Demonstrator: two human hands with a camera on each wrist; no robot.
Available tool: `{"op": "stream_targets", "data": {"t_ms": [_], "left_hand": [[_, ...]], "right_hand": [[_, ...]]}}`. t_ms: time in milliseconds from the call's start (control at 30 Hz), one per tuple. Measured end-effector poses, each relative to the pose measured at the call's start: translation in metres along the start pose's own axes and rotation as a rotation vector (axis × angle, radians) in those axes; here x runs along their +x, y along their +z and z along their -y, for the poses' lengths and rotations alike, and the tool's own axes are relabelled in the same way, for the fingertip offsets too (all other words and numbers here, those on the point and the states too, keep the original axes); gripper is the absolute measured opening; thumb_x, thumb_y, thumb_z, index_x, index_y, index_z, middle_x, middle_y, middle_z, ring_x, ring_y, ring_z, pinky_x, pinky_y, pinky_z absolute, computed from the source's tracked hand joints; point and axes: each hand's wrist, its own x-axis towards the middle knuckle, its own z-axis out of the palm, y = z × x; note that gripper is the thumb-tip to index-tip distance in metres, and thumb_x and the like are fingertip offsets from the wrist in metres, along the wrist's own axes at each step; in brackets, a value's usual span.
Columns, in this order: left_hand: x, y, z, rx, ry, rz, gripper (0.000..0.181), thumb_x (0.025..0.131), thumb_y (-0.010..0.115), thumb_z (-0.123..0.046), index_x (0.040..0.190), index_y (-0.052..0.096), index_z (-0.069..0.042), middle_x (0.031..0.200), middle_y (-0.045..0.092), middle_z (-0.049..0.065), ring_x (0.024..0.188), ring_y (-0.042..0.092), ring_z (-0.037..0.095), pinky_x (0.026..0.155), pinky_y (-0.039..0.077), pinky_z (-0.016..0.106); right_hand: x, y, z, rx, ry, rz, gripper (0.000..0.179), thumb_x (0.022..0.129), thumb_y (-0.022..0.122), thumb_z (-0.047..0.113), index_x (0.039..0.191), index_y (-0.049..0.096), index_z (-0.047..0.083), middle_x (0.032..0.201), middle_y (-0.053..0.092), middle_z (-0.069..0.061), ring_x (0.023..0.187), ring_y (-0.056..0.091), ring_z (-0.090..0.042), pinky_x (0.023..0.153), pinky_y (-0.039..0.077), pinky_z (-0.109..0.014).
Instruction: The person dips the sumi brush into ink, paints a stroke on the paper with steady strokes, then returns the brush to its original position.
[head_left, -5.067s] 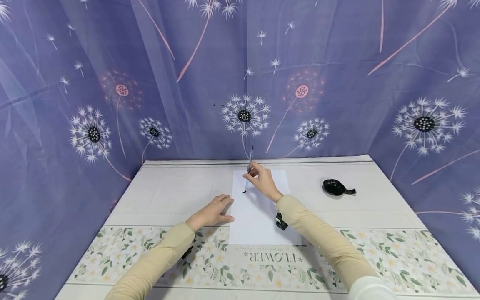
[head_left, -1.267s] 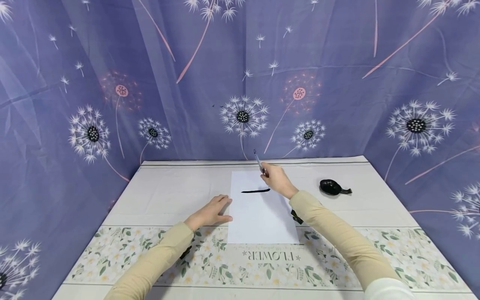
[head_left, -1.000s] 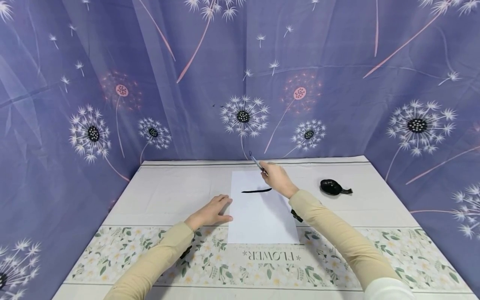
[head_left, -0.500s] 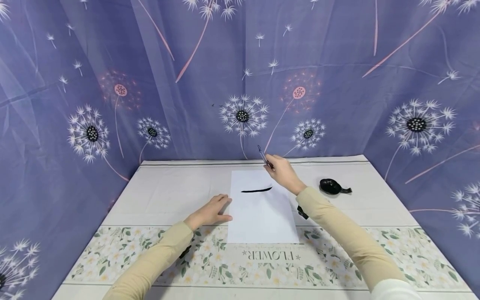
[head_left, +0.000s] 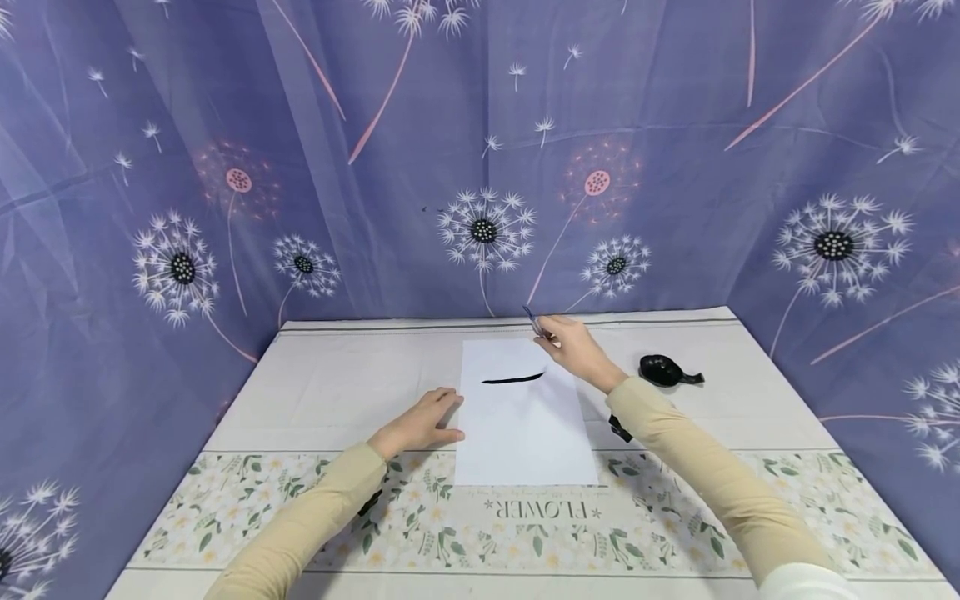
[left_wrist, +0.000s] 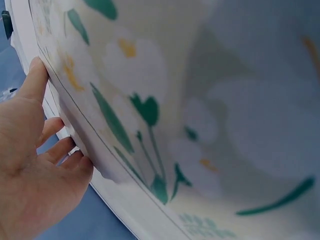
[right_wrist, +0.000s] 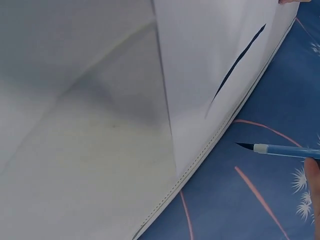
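A sheet of white paper (head_left: 517, 442) lies on the table and bears one black, nearly horizontal stroke (head_left: 513, 379) near its top. My left hand (head_left: 423, 423) rests at the paper's left edge, fingers spread and relaxed. Above the paper's upper right corner, my right hand (head_left: 577, 346) pinches a calligraphy brush (right_wrist: 280, 150) with a pale blue handle and a dark, pointed tip. In the right wrist view the tip is lifted clear of the sheet. From the head view the hand hides that tip.
A black, glossy spoon-shaped dish (head_left: 662, 370) with a short handle stands right of the paper. The light tablecloth (head_left: 360, 367) has a floral band along its front. A purple dandelion-print curtain (head_left: 405, 275) closes off the back and sides.
Since the oldest frame, the black mark has grown rightward into a long stroke. My right hand has lifted the brush off the paper and shifted right. The left hand has stayed put.
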Motion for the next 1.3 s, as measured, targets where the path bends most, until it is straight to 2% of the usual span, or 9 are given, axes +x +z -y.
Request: {"op": "stream_targets", "data": {"t_ms": [167,500,900,1300], "left_hand": [[0.000,0.000,0.001,-0.004,0.002,0.010,0.073,0.092,0.064,-0.041,0.149,0.035,-0.006,0.157,0.027,0.018,0.146,0.025,0.035,0.119,0.028,0.050],[0.002,0.000,0.002,-0.001,-0.009,0.004,0.073,0.091,0.064,-0.042,0.149,0.035,-0.007,0.157,0.027,0.017,0.146,0.025,0.034,0.120,0.027,0.049],[0.000,0.001,0.002,-0.003,-0.028,0.012,0.075,0.091,0.063,-0.044,0.150,0.033,-0.008,0.158,0.025,0.017,0.147,0.023,0.034,0.120,0.027,0.049],[0.002,0.002,0.003,-0.009,-0.020,0.010,0.074,0.091,0.064,-0.044,0.150,0.034,-0.010,0.158,0.025,0.016,0.147,0.023,0.033,0.120,0.027,0.048]], "right_hand": [[-0.004,-0.003,-0.003,0.010,0.010,0.016,0.014,0.083,0.070,-0.006,0.093,0.062,0.001,0.094,0.070,-0.015,0.085,0.071,-0.027,0.074,0.061,-0.025],[-0.006,-0.007,0.000,0.017,-0.025,0.033,0.014,0.084,0.069,-0.005,0.087,0.059,0.004,0.086,0.067,-0.011,0.082,0.070,-0.026,0.074,0.061,-0.024],[-0.010,-0.012,-0.006,-0.005,-0.009,0.086,0.012,0.084,0.069,-0.005,0.094,0.067,0.000,0.094,0.069,-0.012,0.088,0.070,-0.026,0.075,0.061,-0.024],[-0.016,-0.022,-0.007,-0.039,-0.047,0.107,0.015,0.086,0.069,-0.002,0.100,0.068,0.003,0.095,0.068,-0.012,0.084,0.071,-0.025,0.075,0.061,-0.030]]}}
